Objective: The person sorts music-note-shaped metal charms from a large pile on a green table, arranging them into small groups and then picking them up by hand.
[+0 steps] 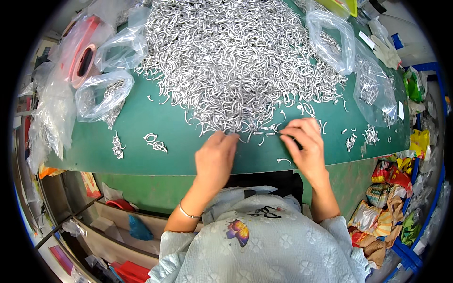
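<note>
A big heap of small curved silvery metal pieces (231, 56) covers the far middle of the green table (184, 162). At the heap's near edge, my left hand (216, 154) is closed, fingers bent together with the tips among the pieces; what they hold, if anything, is hidden. To its right, my right hand (306, 145) is closed in a pinch of thumb and fingers. Anything between those tips is too small to make out. Between the hands lie a few loose pieces, and one single curved piece (284, 161) lies below the right fingertips.
Open clear plastic bags (104, 96) stand left of the heap, and another clear bag (349, 47) stands at the right. Small groups of pieces (155, 143) lie apart on both sides. A pink-red container (84, 59) is far left; colourful packages (373, 217) fill the blue-framed rack at right.
</note>
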A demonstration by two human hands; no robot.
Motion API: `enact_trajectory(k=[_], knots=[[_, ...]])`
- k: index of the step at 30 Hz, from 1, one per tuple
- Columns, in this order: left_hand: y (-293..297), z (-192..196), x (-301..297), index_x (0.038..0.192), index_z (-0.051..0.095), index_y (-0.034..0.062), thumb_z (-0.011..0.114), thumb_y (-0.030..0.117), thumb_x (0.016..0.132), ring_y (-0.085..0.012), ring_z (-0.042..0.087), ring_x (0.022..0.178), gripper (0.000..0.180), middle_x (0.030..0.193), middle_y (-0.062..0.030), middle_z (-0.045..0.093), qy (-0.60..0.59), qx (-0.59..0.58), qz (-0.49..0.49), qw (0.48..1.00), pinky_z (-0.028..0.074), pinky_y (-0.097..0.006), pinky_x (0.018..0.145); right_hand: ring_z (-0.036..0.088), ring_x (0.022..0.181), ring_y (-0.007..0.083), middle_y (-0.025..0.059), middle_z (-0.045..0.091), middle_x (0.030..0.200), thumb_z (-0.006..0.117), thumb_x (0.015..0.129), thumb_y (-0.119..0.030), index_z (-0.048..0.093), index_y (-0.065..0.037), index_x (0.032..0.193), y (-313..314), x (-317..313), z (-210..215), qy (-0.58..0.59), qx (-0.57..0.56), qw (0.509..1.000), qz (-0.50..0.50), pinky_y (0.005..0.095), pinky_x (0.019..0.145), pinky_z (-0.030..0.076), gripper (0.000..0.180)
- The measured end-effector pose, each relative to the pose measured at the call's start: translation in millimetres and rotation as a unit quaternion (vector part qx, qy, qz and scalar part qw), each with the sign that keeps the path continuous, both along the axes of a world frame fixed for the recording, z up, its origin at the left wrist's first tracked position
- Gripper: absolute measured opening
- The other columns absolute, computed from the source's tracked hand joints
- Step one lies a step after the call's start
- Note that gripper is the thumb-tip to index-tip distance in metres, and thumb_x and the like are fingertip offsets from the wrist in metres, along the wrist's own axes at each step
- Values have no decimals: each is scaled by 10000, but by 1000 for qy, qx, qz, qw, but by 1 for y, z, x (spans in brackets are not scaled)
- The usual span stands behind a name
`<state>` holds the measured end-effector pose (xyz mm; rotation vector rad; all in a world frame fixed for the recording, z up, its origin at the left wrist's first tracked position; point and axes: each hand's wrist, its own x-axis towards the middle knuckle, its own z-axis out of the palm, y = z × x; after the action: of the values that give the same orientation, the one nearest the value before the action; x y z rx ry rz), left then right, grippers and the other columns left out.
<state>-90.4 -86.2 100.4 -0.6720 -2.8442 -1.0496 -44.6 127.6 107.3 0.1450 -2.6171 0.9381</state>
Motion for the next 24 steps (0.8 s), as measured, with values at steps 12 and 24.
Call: enact_trajectory(k=[12, 24], knots=[[13, 11, 29, 978, 643, 17, 639, -15, 803, -27, 310, 583, 178, 640, 59, 369, -404, 315, -26, 859, 265, -222, 478, 541, 804, 279, 93, 585, 862, 625, 766, 25, 567, -14, 822, -13, 6, 3, -60, -162, 985, -13, 351, 726, 423, 89], [33, -4, 26, 957, 629, 40, 706, 28, 748, -190, 457, 517, 223, 687, -72, 458, -75, 94, -13, 993, 386, -314, 468, 587, 783, 121, 68, 617, 878, 485, 924, -3, 582, 36, 1074, 17, 9, 3, -134, -479, 867, -36, 223, 684, 437, 184]])
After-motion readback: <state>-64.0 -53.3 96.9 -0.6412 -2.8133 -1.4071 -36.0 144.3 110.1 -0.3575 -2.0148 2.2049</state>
